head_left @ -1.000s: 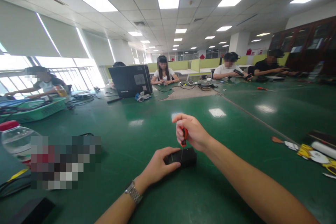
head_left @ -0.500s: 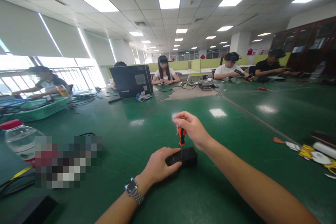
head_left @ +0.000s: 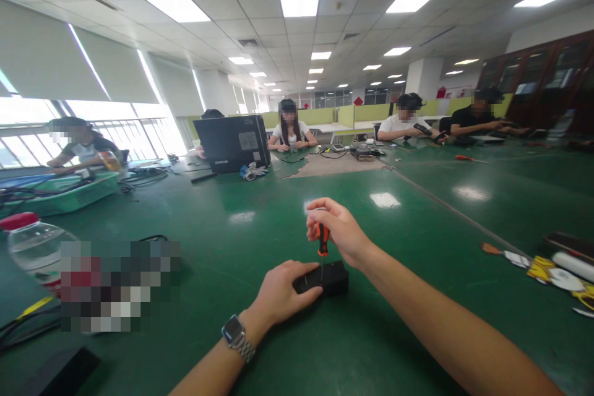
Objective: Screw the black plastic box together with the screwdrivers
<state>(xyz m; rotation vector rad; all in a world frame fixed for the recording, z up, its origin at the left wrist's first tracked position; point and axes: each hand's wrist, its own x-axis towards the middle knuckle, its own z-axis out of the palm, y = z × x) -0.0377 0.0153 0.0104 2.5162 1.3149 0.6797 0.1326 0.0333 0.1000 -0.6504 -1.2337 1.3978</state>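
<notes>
A small black box-shaped device (head_left: 335, 278) lies on the green tabletop in front of me. My left hand (head_left: 285, 291) grips its left end, thumb on the near side and fingers on the far side. Above it, my right hand (head_left: 341, 229) holds an orange and black screwdriver (head_left: 323, 240) by the upper handle, fingers curled round it. The screwdriver stands nearly upright, its thin shaft pointing down to the top of the device. Whether the tip sits in a screw is too small to tell.
A clear bottle with a red cap (head_left: 34, 247) and a black block (head_left: 62, 371) are at left, near a green basket (head_left: 88, 192). Ahead stands a black computer case (head_left: 232, 143) beside gloves (head_left: 253, 171). Another screwdriver (head_left: 466, 158) lies far right. Several people sit around the table.
The fingers of my right hand have shifted slightly round the screwdriver handle, which leans a little differently. My left hand and the device have stayed in place.
</notes>
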